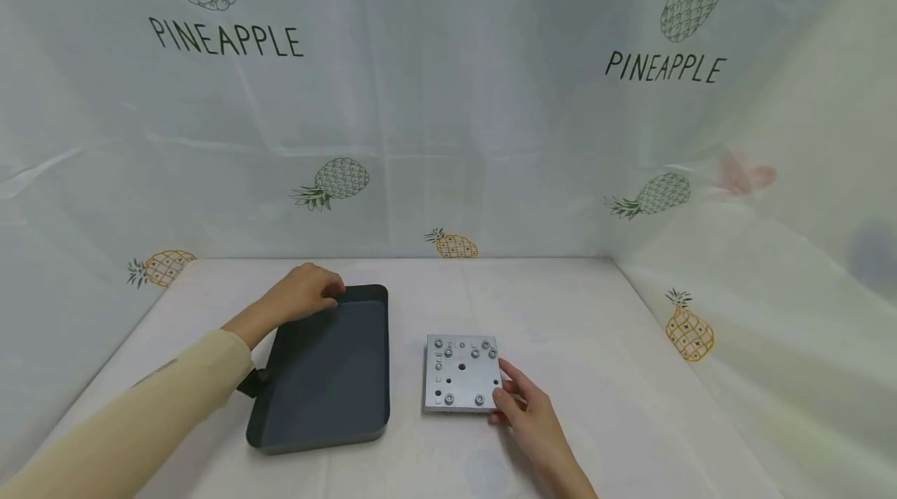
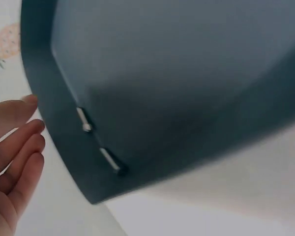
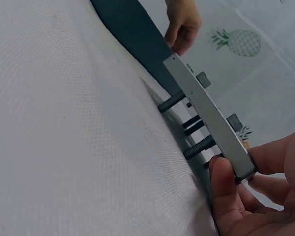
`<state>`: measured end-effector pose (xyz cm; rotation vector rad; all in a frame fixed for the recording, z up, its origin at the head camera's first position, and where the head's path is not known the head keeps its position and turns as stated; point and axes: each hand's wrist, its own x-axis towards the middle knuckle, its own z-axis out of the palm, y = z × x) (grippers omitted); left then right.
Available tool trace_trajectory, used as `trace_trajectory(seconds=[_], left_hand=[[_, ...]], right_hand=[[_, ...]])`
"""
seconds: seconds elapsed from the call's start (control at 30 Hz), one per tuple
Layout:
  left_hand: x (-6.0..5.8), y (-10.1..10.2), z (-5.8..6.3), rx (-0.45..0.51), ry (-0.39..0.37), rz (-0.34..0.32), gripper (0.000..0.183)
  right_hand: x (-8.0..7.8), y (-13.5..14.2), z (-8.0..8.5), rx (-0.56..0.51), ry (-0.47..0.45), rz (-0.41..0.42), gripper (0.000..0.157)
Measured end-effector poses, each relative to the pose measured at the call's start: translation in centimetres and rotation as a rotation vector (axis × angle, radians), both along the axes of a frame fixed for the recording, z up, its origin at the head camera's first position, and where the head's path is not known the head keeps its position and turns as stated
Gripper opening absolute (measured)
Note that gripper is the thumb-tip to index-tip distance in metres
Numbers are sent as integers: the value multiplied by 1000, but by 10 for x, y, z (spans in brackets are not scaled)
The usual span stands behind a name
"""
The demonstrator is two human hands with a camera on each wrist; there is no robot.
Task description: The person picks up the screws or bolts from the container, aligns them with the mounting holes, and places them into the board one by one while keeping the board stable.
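Note:
My right hand point(image 1: 530, 419) pinches the near right corner of a square silver metal plate point(image 1: 459, 374). Several bolts and holes dot the plate's top face. In the right wrist view, threaded bolt shafts point(image 3: 200, 147) stick out below it, close over the tablecloth. To the left lies a dark grey tray point(image 1: 325, 382). At its far rim is my left hand point(image 1: 303, 293), fingers loosely bent with nothing visible between them. The left wrist view has the fingertips point(image 2: 35, 142) right by the tray wall. Two small screws point(image 2: 84, 119) lie inside the tray's corner there.
A white cloth point(image 1: 561, 328) covers the table. Behind and at the sides hangs a pale curtain point(image 1: 448, 94) printed with pineapples. A black device point(image 1: 254, 383) at the left wrist overlaps the tray's left rim in the head view.

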<state>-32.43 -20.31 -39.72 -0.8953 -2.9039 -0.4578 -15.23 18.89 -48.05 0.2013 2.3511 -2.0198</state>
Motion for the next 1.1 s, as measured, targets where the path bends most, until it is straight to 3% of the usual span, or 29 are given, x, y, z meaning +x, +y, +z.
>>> trace_trajectory(seconds=[0.33,0.67,1.1], left_hand=[[0,-14,-13,-94,-16,65,26],[-9,-15,-19,-183,-89,53,16],[-7,-10,-24,-101,-85,81,22]], right_hand=[[-1,-1,0,1,0,8,58],[0,0,0,2,6,2,57],[0,1,0,-2,1,5,58]])
